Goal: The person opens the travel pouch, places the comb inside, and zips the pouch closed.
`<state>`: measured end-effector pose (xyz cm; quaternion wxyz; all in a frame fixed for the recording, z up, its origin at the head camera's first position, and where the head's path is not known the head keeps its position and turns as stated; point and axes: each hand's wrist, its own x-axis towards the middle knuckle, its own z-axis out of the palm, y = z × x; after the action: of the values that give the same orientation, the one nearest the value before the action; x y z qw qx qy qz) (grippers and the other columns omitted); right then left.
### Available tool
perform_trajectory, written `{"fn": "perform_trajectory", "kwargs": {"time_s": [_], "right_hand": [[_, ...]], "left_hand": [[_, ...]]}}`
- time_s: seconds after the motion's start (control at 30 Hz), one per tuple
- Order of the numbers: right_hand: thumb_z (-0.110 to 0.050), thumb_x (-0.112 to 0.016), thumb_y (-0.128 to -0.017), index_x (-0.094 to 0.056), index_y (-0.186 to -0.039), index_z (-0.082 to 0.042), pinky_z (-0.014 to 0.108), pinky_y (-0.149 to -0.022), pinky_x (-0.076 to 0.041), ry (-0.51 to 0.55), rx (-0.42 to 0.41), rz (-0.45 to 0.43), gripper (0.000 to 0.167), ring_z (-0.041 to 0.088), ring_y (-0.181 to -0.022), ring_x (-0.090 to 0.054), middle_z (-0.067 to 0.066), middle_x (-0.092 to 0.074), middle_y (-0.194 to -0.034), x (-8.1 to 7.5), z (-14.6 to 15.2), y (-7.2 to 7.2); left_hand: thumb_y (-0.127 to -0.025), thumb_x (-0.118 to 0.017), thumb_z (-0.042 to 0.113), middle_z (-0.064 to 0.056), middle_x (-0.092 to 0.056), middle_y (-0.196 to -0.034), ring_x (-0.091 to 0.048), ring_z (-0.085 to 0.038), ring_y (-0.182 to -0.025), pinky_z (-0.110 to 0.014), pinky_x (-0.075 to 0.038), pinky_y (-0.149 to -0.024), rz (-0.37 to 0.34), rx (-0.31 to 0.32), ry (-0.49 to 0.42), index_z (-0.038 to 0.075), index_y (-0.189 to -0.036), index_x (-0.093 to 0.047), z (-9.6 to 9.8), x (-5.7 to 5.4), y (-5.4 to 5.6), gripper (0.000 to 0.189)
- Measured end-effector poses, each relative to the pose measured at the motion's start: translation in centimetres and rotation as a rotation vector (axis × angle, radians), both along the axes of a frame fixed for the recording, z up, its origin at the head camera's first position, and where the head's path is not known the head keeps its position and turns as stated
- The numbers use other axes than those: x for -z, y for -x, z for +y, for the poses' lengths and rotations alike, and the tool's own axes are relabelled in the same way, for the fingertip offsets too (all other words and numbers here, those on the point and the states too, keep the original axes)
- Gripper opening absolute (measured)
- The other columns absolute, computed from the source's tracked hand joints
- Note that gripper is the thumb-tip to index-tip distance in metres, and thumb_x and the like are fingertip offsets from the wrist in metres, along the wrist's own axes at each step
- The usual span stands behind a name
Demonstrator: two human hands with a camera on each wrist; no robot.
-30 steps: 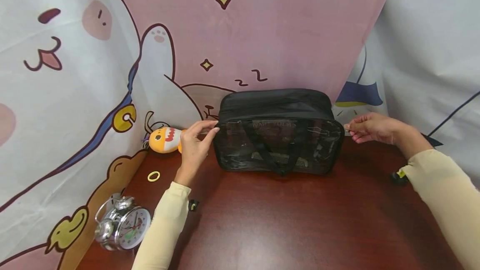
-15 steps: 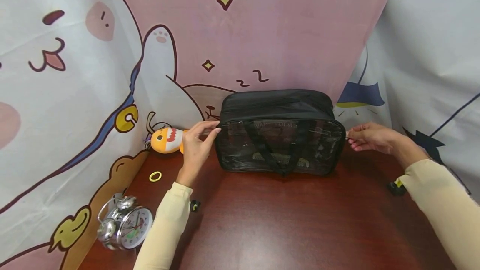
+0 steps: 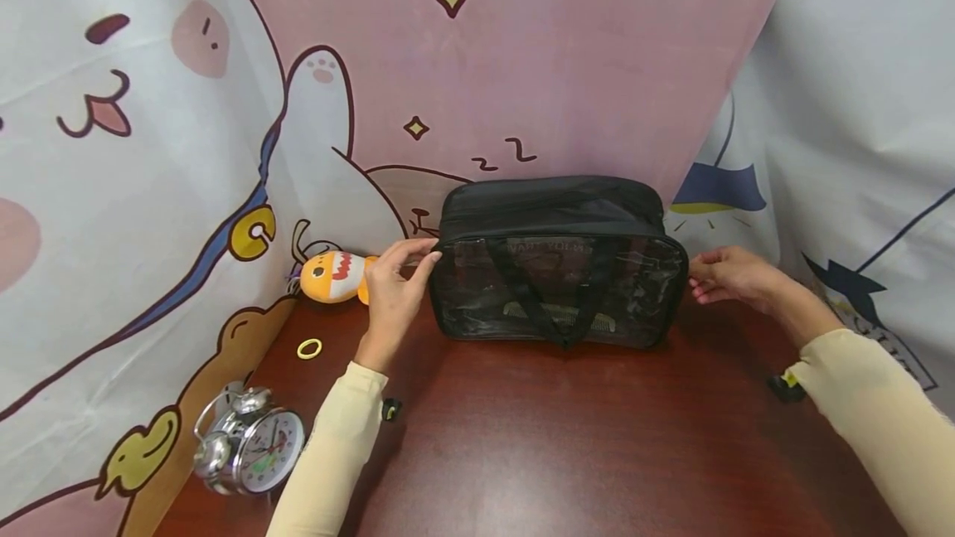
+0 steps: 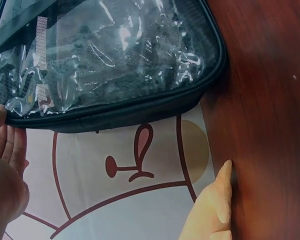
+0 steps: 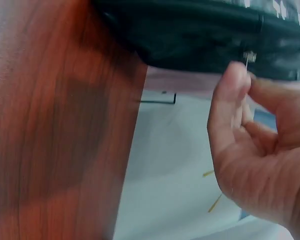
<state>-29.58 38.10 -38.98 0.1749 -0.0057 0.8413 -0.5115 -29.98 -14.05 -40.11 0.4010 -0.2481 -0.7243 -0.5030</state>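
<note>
A black toiletry bag (image 3: pixel 552 205) with a clear front panel stands upright at the back of the table. Its dark handle strap hangs down the front, and a pale comb (image 3: pixel 604 323) shows through the panel. My left hand (image 3: pixel 395 292) pinches the bag's upper left edge; in the left wrist view its thumb lies over the rim of the bag (image 4: pixel 140 107). At the bag's right end, my right hand (image 3: pixel 734 278) holds a small metal zipper pull (image 5: pixel 249 57) between thumb and finger. Most of that pull is hidden by the fingertips.
Left of the bag lies an orange and white toy (image 3: pixel 332 278), partly behind my left hand. A yellow ring (image 3: pixel 309 349) and a silver twin-bell alarm clock (image 3: pixel 254 446) are on the table's (image 3: pixel 567 429) left side. Printed cloth (image 3: pixel 597 65) hangs close behind the bag.
My right hand has moved a little downward along the bag's right end with the zipper pull. The left hand keeps its grip on the left edge, and the bag stays in place.
</note>
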Motion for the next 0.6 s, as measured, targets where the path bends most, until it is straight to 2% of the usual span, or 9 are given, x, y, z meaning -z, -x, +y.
{"fn": "perform_trajectory", "kwargs": {"time_s": [0.13, 0.27, 0.37, 0.47, 0.53, 0.6], "right_hand": [[-0.012, -0.048, -0.11, -0.06, -0.111, 0.008, 0.031, -0.07, -0.066, -0.086, 0.059, 0.119, 0.024, 0.007, -0.073, -0.07, 0.001, -0.067, -0.085, -0.3, -1.2, -1.0], [-0.018, -0.048, -0.111, -0.058, -0.116, 0.012, 0.03, -0.068, -0.065, -0.12, 0.107, 0.175, 0.033, 0.006, -0.072, -0.07, -0.001, -0.067, -0.084, -0.9, -2.0, -1.8], [-0.027, -0.047, -0.112, -0.058, -0.121, 0.015, 0.028, -0.069, -0.064, -0.162, 0.137, 0.22, 0.044, 0.006, -0.073, -0.07, -0.003, -0.068, -0.084, -1.5, -2.1, -2.2], [-0.037, -0.048, -0.112, -0.059, -0.124, 0.014, 0.027, -0.068, -0.064, -0.2, 0.177, 0.285, 0.053, 0.005, -0.073, -0.07, -0.005, -0.07, -0.084, -2.0, -2.1, -2.5], [-0.047, -0.046, -0.111, -0.061, -0.125, 0.011, 0.024, -0.065, -0.061, -0.264, 0.222, 0.35, 0.061, 0.001, -0.072, -0.068, 0.005, -0.075, -0.087, -2.5, -2.2, -3.0], [-0.052, -0.042, -0.111, -0.059, -0.131, 0.008, 0.019, -0.063, -0.056, -0.312, 0.272, 0.425, 0.065, -0.007, -0.07, -0.064, 0.017, -0.077, -0.1, -2.9, -2.6, -3.8]], "left_hand": [[-0.092, -0.084, 0.013, -0.007, -0.081, -0.104, -0.079, -0.023, -0.086, -0.022, -0.062, -0.077, 0.01, -0.027, 0.011, 0.01, -0.112, -0.083, 0.2, -0.1, 0.0, 0.02], [-0.093, -0.082, 0.015, -0.007, -0.081, -0.104, -0.078, -0.023, -0.087, -0.028, -0.063, -0.077, 0.029, -0.076, 0.058, 0.01, -0.113, -0.082, 0.2, -0.1, 0.0, 0.021], [-0.094, -0.082, 0.017, -0.008, -0.081, -0.104, -0.078, -0.022, -0.088, -0.033, -0.064, -0.078, 0.041, -0.099, 0.085, 0.01, -0.114, -0.082, 0.2, -0.1, -0.1, 0.021], [-0.094, -0.082, 0.018, -0.007, -0.08, -0.104, -0.078, -0.02, -0.089, -0.029, -0.064, -0.081, 0.031, -0.1, 0.09, 0.01, -0.114, -0.081, 0.2, -0.1, -0.2, 0.021], [-0.094, -0.082, 0.017, -0.007, -0.08, -0.105, -0.078, -0.02, -0.089, -0.029, -0.064, -0.081, 0.017, -0.101, 0.094, 0.01, -0.114, -0.081, 0.3, -0.2, -0.4, 0.022], [-0.094, -0.082, 0.015, -0.007, -0.08, -0.106, -0.077, -0.02, -0.089, -0.028, -0.063, -0.08, 0.0, -0.11, 0.108, 0.011, -0.115, -0.081, 0.3, -0.4, -0.8, 0.022]]}}
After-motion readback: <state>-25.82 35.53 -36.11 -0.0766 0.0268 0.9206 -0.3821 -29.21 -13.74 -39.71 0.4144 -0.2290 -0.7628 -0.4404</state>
